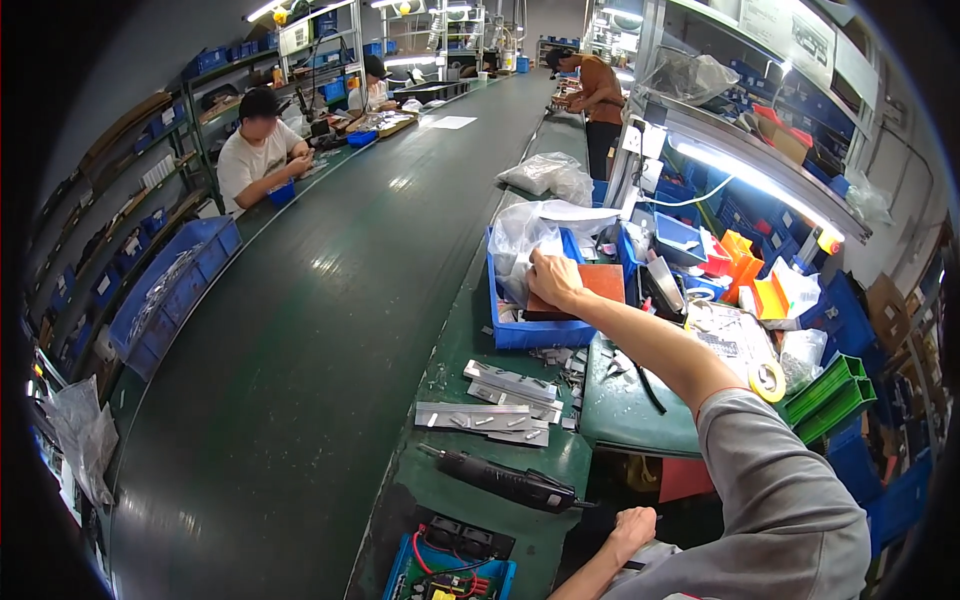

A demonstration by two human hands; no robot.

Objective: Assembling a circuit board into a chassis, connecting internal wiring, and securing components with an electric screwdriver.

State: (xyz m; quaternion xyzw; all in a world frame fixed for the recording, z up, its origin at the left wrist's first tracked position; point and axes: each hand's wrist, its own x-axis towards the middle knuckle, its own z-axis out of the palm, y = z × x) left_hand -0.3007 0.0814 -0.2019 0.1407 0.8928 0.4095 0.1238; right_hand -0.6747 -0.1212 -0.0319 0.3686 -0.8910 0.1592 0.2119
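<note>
My right hand [556,278] reaches out over a blue plastic bin [545,334], its fingers curled against a clear plastic bag [520,240] inside. A reddish-brown board [603,286] lies across the bin beside my wrist. Low in front of me my left hand [632,528] is closed near my lap; whatever it may hold is hidden. Between the bin and me, flat metal strips [475,417] with small parts on them lie on the green bench. A black electric screwdriver [510,480] rests nearer, its tip pointing right.
A long green conveyor belt [290,400] runs away on the left. Nearby are an open blue electronics box [450,575], a roll of tape [767,381], green plastic channels [830,398] and a lit tube lamp [755,185]. Several people work farther along, including one person in white [255,160].
</note>
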